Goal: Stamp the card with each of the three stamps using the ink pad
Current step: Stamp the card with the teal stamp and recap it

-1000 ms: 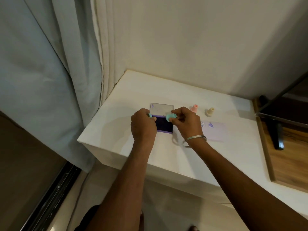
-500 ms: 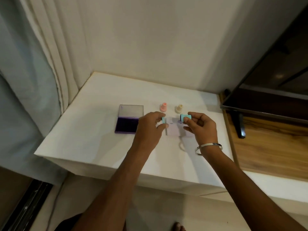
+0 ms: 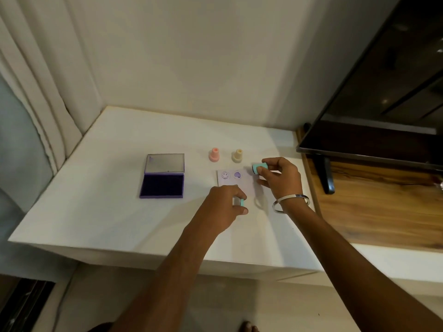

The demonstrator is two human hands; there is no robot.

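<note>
A smooth matte white counter [image 3: 115,212] carries everything. The ink pad [image 3: 163,175] is a flat rectangular case lying open: its clear, glossy lid is folded back toward the wall, and the near half is a dark purple pad framed in lighter purple plastic. To its right stand two small plastic stamps, upright and apart from each other, each with a wide round base narrowing to a short neck: a pink stamp [image 3: 214,155] and a cream stamp [image 3: 237,156]. Just in front of them lies the card [image 3: 242,182], a pale lilac rectangle flat on the counter, bearing a purple smiley-face print [image 3: 225,175] and a filled purple heart print [image 3: 237,174] side by side.

The right hand [image 3: 280,179] is curled, thumb and fingertips pinching a teal stamp [image 3: 258,168] tipped on its side above the card's right end. A thin metal bangle [image 3: 290,202] circles that wrist. The left hand [image 3: 224,207] is loosely closed at the card's near edge, thumb and forefinger pinching a small teal cap [image 3: 241,202]. A dark television screen [image 3: 383,104] on a black stand sits at the right, over a grained wooden surface [image 3: 374,216].
</note>
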